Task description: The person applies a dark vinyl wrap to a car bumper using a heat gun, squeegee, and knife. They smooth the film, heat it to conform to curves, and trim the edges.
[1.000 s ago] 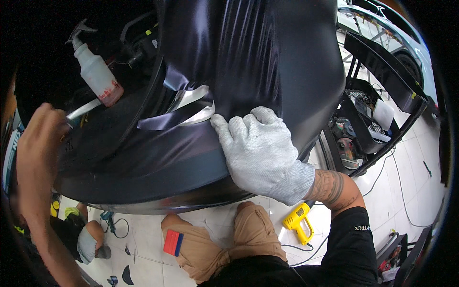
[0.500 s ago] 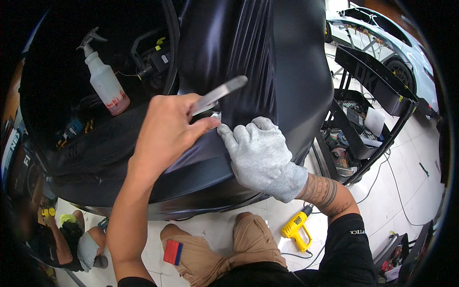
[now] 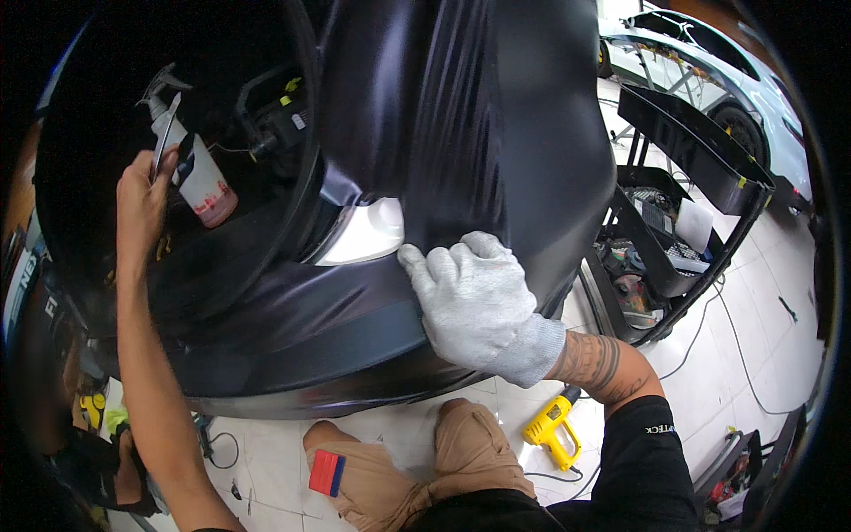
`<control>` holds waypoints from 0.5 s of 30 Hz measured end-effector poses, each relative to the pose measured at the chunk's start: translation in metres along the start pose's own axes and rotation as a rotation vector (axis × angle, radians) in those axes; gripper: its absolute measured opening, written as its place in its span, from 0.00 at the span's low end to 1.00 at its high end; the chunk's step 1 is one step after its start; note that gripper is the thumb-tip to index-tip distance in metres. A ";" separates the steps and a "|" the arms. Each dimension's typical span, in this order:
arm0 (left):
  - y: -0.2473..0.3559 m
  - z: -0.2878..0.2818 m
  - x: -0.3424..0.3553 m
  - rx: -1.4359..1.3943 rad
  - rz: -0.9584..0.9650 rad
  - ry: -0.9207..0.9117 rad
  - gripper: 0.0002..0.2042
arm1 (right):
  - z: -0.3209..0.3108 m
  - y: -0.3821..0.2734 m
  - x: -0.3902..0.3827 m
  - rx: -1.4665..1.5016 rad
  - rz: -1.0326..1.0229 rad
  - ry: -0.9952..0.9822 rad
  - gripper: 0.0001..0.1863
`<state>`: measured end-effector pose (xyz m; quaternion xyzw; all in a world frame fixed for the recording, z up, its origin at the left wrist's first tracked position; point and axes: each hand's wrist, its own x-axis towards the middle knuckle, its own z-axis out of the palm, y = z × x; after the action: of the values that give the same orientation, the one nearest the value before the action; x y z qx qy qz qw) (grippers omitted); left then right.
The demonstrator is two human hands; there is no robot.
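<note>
Out to the left, my bare left hand is closed around a slim metal cutter knife, its tip upward. A small dark scrap shows beside the fingers; whether they hold it I cannot tell. My right hand, in a light grey knit glove, is closed, knuckles up, at the black film over a car body. The fingertips are hidden. Left of the glove, a white patch of bodywork lies uncovered, with film around it. Pleats run through the film above the glove.
A spray bottle stands in the dark opening behind my left hand. On the floor lies a yellow heat gun with its cord. A red squeegee rests on my thigh. A black tool cart stands right; another person is at lower left.
My left hand has moved away left with the knife, from beside the glove to near the spray bottle. The white patch is now uncovered to view. My right hand stays nearly in place.
</note>
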<state>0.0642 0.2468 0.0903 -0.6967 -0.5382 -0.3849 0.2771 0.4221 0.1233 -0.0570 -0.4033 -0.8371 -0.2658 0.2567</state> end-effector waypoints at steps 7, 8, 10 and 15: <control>-0.050 -0.013 -0.017 -0.071 -0.188 -0.171 0.18 | -0.001 -0.003 0.006 -0.028 0.008 -0.030 0.27; -0.060 -0.008 -0.014 -0.053 -0.213 -0.167 0.19 | -0.003 -0.003 0.006 -0.033 0.018 -0.039 0.27; -0.075 -0.008 -0.020 -0.161 -0.234 -0.218 0.23 | -0.002 -0.005 0.007 -0.045 0.018 -0.043 0.27; -0.044 -0.028 -0.050 -0.557 -0.285 -0.105 0.15 | 0.001 -0.002 0.004 -0.140 0.037 -0.031 0.33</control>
<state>0.0085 0.2095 0.0631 -0.6823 -0.5179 -0.5159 -0.0090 0.4181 0.1256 -0.0556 -0.4397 -0.8128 -0.3129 0.2196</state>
